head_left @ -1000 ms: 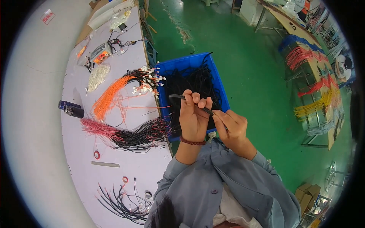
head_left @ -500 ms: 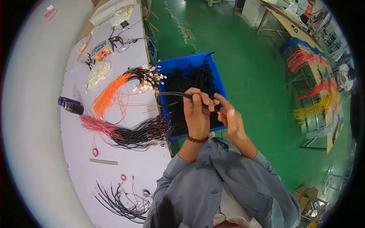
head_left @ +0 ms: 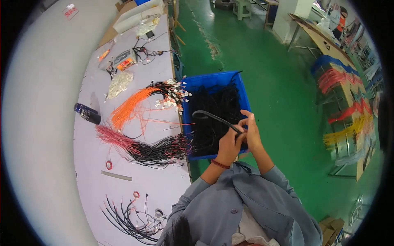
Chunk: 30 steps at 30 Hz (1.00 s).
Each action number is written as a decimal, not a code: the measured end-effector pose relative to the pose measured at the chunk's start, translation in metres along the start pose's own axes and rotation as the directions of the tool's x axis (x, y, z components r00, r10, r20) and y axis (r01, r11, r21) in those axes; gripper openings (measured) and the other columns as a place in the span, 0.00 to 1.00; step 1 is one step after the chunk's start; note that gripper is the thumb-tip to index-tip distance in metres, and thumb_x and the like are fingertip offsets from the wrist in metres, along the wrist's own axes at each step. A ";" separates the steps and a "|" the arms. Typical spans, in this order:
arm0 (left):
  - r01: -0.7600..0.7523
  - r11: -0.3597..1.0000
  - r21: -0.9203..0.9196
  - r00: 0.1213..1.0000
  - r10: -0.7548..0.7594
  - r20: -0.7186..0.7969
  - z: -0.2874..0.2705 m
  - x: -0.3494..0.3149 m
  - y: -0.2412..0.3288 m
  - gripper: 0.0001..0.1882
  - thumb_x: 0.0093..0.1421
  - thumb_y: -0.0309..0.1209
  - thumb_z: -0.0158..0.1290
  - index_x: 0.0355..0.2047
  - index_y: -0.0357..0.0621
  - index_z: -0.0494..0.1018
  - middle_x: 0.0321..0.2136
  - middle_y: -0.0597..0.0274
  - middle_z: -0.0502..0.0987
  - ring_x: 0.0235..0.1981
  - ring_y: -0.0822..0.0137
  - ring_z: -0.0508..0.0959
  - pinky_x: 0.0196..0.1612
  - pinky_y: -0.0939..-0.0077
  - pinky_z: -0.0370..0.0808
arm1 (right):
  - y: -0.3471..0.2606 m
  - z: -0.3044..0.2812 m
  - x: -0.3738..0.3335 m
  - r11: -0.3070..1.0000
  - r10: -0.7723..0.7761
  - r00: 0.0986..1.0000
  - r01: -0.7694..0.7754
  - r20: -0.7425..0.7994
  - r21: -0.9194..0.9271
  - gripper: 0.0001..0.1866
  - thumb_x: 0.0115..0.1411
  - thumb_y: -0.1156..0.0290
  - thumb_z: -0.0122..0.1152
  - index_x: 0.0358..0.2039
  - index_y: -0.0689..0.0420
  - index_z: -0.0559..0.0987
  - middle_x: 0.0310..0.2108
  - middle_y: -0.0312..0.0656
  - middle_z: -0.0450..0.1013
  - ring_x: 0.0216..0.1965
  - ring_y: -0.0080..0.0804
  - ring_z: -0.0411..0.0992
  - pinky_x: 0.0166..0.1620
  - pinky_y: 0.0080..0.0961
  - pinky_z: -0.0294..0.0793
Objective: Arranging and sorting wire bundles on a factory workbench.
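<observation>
White table [head_left: 164, 180], green floor [head_left: 283, 90], curved black cable [head_left: 218, 118]

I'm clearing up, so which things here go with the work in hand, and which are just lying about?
In use: black cable in the hands; likely the blue bin below.
Apparently lying about: orange wire bundle, grey strip, dark bottles, green stool.
</observation>
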<state>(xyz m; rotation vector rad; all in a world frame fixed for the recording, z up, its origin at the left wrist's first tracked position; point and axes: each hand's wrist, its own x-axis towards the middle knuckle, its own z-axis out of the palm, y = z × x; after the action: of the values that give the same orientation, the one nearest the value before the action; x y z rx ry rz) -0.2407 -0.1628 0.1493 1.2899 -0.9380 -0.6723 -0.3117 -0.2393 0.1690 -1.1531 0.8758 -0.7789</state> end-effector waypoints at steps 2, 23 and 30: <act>-0.043 0.964 0.262 0.992 0.011 0.122 -0.008 0.001 0.004 0.10 0.55 0.23 0.52 0.36 0.42 0.64 0.28 0.51 0.74 0.30 0.54 0.77 0.31 0.70 0.72 | 0.008 -0.004 -0.001 0.999 0.007 0.999 -0.006 0.034 -0.032 0.29 0.64 0.45 0.35 0.51 0.57 0.66 0.25 0.34 0.64 0.23 0.17 0.60 0.24 0.14 0.58; 0.040 0.938 -0.345 0.998 -0.024 0.051 -0.074 0.025 -0.019 0.15 0.54 0.15 0.51 0.35 0.44 0.57 0.33 0.50 0.76 0.36 0.65 0.78 0.41 0.77 0.75 | 0.024 -0.037 -0.031 0.889 -0.006 0.899 0.205 0.439 -0.410 0.11 0.64 0.68 0.48 0.36 0.61 0.77 0.25 0.36 0.73 0.25 0.21 0.68 0.27 0.18 0.66; 0.300 0.825 -0.478 0.944 -0.183 0.275 -0.059 0.018 -0.015 0.11 0.57 0.18 0.49 0.35 0.43 0.60 0.35 0.50 0.77 0.40 0.66 0.77 0.37 0.78 0.74 | -0.002 -0.019 -0.014 0.882 -0.075 0.844 0.305 0.531 -0.360 0.10 0.62 0.70 0.50 0.36 0.63 0.77 0.25 0.34 0.73 0.22 0.16 0.63 0.25 0.16 0.63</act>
<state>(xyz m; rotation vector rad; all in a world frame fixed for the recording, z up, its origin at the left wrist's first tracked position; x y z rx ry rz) -0.1791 -0.1522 0.1372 0.8648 -0.6980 -1.1995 -0.3348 -0.2358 0.1704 -1.7711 0.4942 -0.4048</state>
